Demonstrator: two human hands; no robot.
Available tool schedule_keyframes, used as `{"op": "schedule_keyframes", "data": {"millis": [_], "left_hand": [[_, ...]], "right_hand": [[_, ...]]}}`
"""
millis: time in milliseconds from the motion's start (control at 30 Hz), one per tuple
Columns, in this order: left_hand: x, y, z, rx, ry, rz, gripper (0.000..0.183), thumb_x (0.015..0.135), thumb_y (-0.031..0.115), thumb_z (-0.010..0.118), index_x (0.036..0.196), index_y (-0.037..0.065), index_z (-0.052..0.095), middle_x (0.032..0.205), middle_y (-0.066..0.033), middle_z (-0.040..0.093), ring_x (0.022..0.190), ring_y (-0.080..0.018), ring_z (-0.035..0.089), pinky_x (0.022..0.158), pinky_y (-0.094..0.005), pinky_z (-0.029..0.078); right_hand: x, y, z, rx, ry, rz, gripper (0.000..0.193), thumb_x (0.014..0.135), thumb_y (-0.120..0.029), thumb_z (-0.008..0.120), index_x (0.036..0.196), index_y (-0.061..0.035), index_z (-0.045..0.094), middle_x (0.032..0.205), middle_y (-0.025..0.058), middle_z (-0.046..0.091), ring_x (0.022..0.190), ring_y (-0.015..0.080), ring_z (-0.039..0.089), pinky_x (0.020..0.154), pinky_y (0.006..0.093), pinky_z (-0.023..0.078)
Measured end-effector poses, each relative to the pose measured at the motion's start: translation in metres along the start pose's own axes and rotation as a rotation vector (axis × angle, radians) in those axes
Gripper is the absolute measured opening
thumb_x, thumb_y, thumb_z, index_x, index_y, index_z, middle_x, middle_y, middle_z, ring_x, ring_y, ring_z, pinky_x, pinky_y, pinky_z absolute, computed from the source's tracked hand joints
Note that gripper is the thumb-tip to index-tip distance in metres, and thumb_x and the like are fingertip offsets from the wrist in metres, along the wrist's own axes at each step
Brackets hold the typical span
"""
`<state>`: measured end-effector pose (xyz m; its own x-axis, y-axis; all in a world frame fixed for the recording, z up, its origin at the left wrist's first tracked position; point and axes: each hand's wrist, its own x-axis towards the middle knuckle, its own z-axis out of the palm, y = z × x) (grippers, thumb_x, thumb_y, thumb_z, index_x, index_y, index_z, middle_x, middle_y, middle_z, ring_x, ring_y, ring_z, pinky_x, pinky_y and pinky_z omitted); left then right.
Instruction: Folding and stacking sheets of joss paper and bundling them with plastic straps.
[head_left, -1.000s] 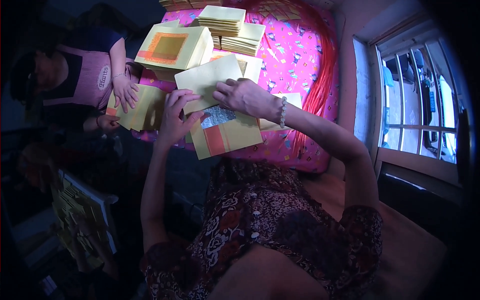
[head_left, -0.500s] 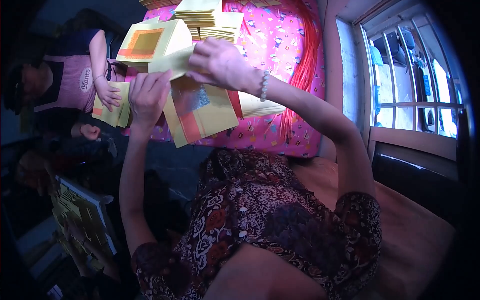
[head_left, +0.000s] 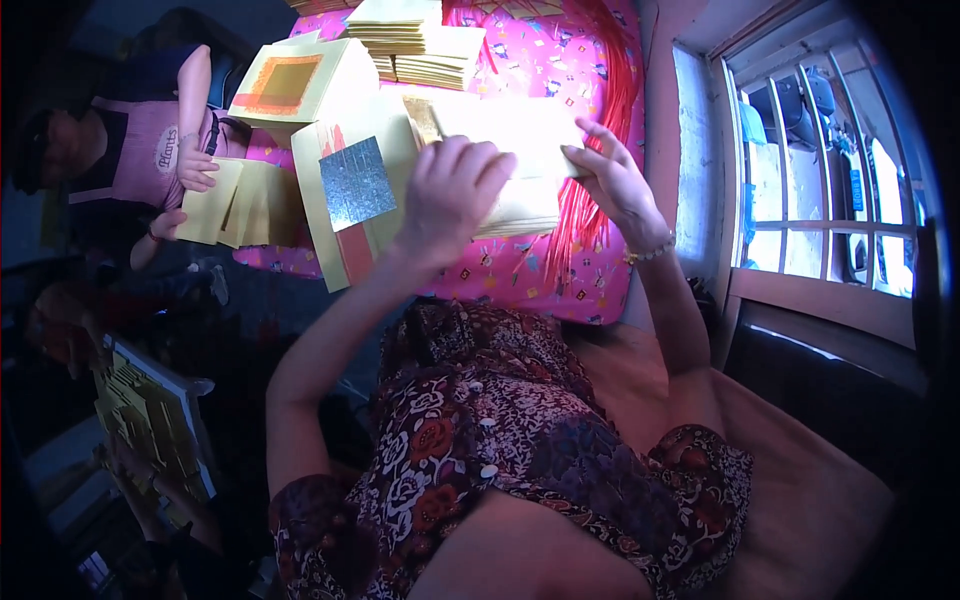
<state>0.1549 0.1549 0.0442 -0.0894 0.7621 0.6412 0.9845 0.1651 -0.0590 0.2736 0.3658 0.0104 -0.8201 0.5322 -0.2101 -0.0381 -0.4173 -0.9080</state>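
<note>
A pale yellow paper sheet (head_left: 535,125), washed out by bright light, lies between my hands over the paper on the table. My right hand (head_left: 617,182) pinches its right edge between thumb and fingers. At its left side my left hand (head_left: 452,198) has its fingers bent and close together on the paper; the thumb is hidden. Beside my left wrist is a larger yellow sheet (head_left: 312,195) bearing a silver foil square (head_left: 357,183) and red patches. A stack of pale sheets (head_left: 520,220) shows beneath the bright one.
A yellow paper piece with an orange-framed square (head_left: 281,84) and folded paper stacks (head_left: 400,40) stand farther back on the pink cloth (head_left: 560,275). Red strands (head_left: 618,100) hang along the right. At left a co-worker (head_left: 130,160) handles yellow papers (head_left: 245,205). A barred window (head_left: 800,180) is at right.
Both hands have moved right with the sheet, which now lies flatter. The sheet with the silver square is more exposed. The co-worker's papers are spread wider, with both their hands on them.
</note>
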Motion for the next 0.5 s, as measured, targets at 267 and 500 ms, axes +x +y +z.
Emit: {"op": "schedule_keyframes", "data": {"millis": [267, 500], "left_hand": [[-0.112, 0.086, 0.089, -0.558, -0.299, -0.386, 0.063, 0.081, 0.016, 0.067, 0.138, 0.003, 0.044, 0.134, -0.0200, 0.044, 0.122, -0.0354, 0.045, 0.101, -0.0446, 0.039], [-0.129, 0.086, 0.130, -0.610, -0.188, -0.670, 0.089, 0.077, 0.006, 0.060, 0.148, -0.009, 0.008, 0.149, -0.0366, 0.014, 0.139, -0.0494, 0.020, 0.114, -0.0507, 0.022]], "right_hand": [[0.030, 0.119, -0.067, -0.089, 0.078, 0.017, 0.051, 0.089, 0.002, 0.061, 0.133, 0.0014, 0.035, 0.110, 0.0176, 0.061, 0.103, 0.0227, 0.060, 0.092, 0.0350, 0.049], [0.039, 0.174, -0.073, -0.270, 0.053, -0.019, 0.051, 0.088, 0.002, 0.062, 0.131, -0.0007, 0.036, 0.107, 0.0159, 0.061, 0.097, 0.0193, 0.061, 0.084, 0.0316, 0.050]]}}
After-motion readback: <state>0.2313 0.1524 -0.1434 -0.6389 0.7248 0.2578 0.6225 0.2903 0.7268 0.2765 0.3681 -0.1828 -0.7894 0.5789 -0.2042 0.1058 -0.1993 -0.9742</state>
